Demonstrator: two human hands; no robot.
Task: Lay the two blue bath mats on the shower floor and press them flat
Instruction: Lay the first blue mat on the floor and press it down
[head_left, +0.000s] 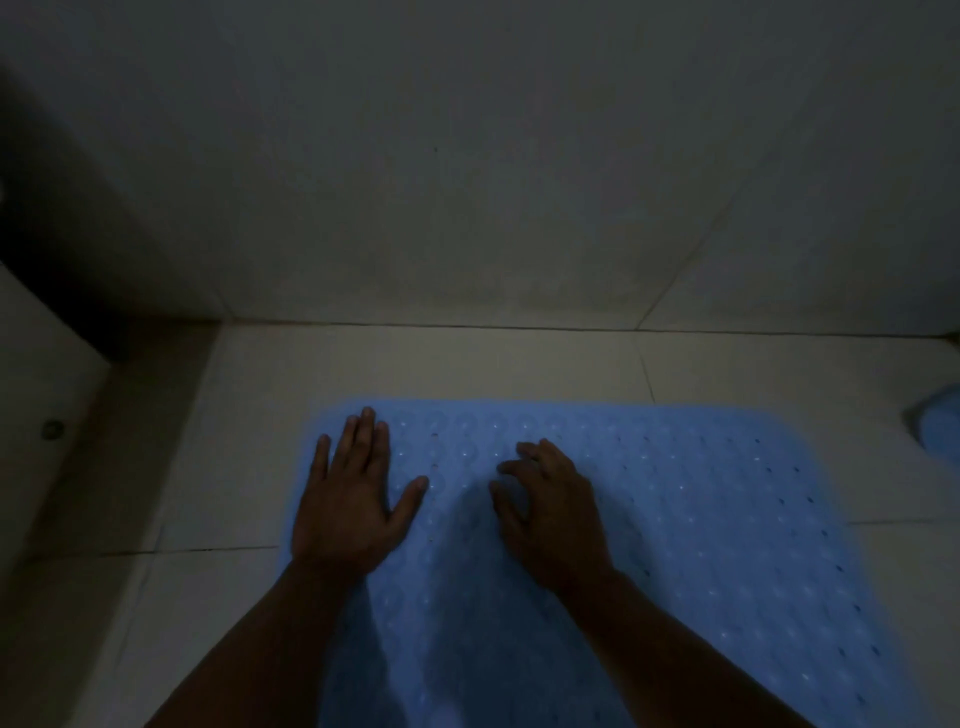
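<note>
Dim shower stall, head view. Blue bath mat (649, 525) is lying spread on the tiled shower floor (249, 467), near the back wall (467, 182). Left hand (353, 499) is resting flat on the mat's far left corner, fingers straight, thumb spread, grip holding nothing. Right hand (550, 514) is sitting on the mat just beside it, fingers bent with tips touching the surface, grip around nothing. Second blue mat (940, 426) is peeking in at the right edge, well apart.
</note>
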